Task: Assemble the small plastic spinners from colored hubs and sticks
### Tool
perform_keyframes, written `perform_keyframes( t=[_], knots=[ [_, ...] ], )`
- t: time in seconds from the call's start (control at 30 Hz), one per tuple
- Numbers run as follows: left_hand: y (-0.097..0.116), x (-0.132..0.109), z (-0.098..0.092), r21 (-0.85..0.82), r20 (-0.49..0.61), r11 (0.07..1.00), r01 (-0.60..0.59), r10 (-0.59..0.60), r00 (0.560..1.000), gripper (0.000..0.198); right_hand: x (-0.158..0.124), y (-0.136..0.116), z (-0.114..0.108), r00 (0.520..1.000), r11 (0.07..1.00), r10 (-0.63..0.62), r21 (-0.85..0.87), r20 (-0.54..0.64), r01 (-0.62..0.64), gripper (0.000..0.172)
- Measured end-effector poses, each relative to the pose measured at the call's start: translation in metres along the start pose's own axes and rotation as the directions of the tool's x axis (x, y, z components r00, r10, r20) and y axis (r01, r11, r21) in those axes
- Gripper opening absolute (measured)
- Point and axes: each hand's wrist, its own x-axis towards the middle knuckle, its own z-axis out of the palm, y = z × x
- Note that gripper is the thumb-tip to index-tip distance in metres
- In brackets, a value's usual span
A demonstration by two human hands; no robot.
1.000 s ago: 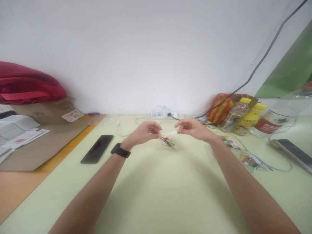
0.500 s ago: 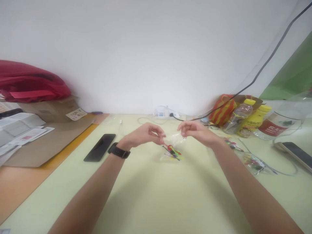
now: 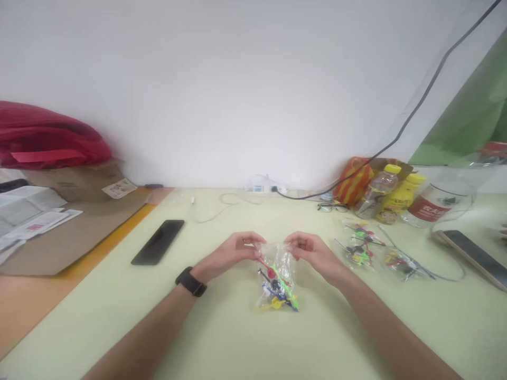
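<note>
Fingers of the left hand [image 3: 236, 252] and right hand [image 3: 316, 252] pinch a clear bag [image 3: 282, 254] of coloured plastic parts [image 3: 277, 287].
Nearly closed on its top corners, they keep it mid-table [image 3: 277, 348], well in from the far edge; a light, even grip should spare the film and keep the parts low. Similar bags [image 3: 404, 263] lie to the right, a black phone [image 3: 158, 243] toward the table's left edge.
</note>
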Motion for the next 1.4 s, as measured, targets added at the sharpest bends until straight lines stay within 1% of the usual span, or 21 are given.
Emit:
perform_keyframes(
  t=[0.1, 0.2, 0.3, 0.4, 0.5, 0.6, 0.67, 0.7, 0.73, 0.8, 0.87, 0.9, 1.0, 1.17, 1.33, 1.4],
  knots=[
    [-0.005, 0.003, 0.003, -0.025, -0.018, 1.000, -0.009, 0.009, 1.000, 0.032, 0.002, 0.002, 0.002, 0.996, 0.999, -0.046, 0.008, -0.071, 0.047, 0.030],
    [-0.009, 0.006, 0.003, -0.007, -0.056, 1.000, -0.021, 0.020, 0.998, 0.032, 0.003, 0.005, 0.002, 0.993, 0.997, -0.069, 0.017, -0.100, 0.071, 0.026],
    [-0.010, 0.007, 0.000, 0.006, -0.086, 1.000, -0.025, 0.025, 0.996, 0.033, 0.004, 0.007, 0.002, 0.988, 0.995, -0.091, 0.022, -0.121, 0.095, 0.025],
    [-0.008, 0.006, -0.006, 0.006, -0.104, 1.000, -0.017, 0.018, 0.994, 0.033, 0.003, 0.005, 0.002, 0.986, 0.993, -0.110, 0.039, -0.124, 0.115, 0.025],
    [-0.006, 0.005, -0.010, -0.015, -0.100, 1.000, -0.017, 0.015, 0.995, 0.033, 0.002, 0.002, 0.003, 0.986, 0.991, -0.121, 0.036, -0.116, 0.125, 0.025],
    [-0.004, 0.004, -0.008, -0.036, -0.111, 0.998, -0.048, 0.043, 0.993, 0.036, 0.002, 0.002, 0.005, 0.982, 0.990, -0.137, 0.026, -0.128, 0.141, 0.028],
    [-0.005, 0.005, -0.005, -0.027, -0.138, 0.997, -0.078, 0.073, 0.988, 0.037, 0.002, 0.004, 0.005, 0.980, 0.989, -0.142, 0.031, -0.140, 0.147, 0.030],
    [-0.005, 0.005, -0.003, -0.017, -0.136, 0.997, -0.074, 0.071, 0.988, 0.035, 0.003, 0.005, 0.005, 0.979, 0.989, -0.140, 0.036, -0.146, 0.147, 0.031],
    [-0.006, 0.005, -0.001, -0.002, -0.112, 0.999, -0.051, 0.051, 0.992, 0.033, 0.004, 0.006, 0.006, 0.978, 0.988, -0.137, 0.042, -0.154, 0.145, 0.032],
    [-0.006, 0.005, 0.002, 0.050, -0.025, 0.999, 0.018, -0.017, 1.000, 0.031, 0.005, 0.009, 0.006, 0.976, 0.988, -0.130, 0.059, -0.176, 0.142, 0.033],
    [-0.006, 0.005, 0.004, 0.111, 0.043, 0.992, 0.065, -0.070, 0.997, 0.032, 0.006, 0.012, 0.005, 0.972, 0.987, -0.122, 0.078, -0.202, 0.141, 0.034],
    [-0.006, 0.004, 0.004, 0.135, 0.059, 0.988, 0.074, -0.082, 0.995, 0.034, 0.007, 0.013, 0.005, 0.969, 0.986, -0.121, 0.084, -0.216, 0.142, 0.034],
    [-0.003, 0.002, 0.005, 0.169, 0.050, 0.980, 0.101, -0.111, 0.993, 0.038, 0.008, 0.014, 0.005, 0.961, 0.983, -0.137, 0.089, -0.240, 0.163, 0.034],
    [-0.001, 0.002, 0.007, 0.208, -0.014, 0.967, 0.149, -0.150, 0.989, 0.040, 0.008, 0.013, 0.007, 0.950, 0.974, -0.185, 0.084, -0.250, 0.212, 0.033],
    [-0.004, 0.002, 0.002, 0.284, -0.052, 0.943, 0.174, -0.166, 0.985, 0.038, 0.005, 0.007, 0.006, 0.940, 0.971, -0.219, 0.038, -0.260, 0.237, 0.031],
    [-0.003, 0.001, 0.000, 0.316, -0.039, 0.934, 0.166, -0.162, 0.986, 0.037, 0.004, 0.004, 0.004, 0.936, 0.967, -0.238, 0.024, -0.259, 0.252, 0.031]
  ],
)
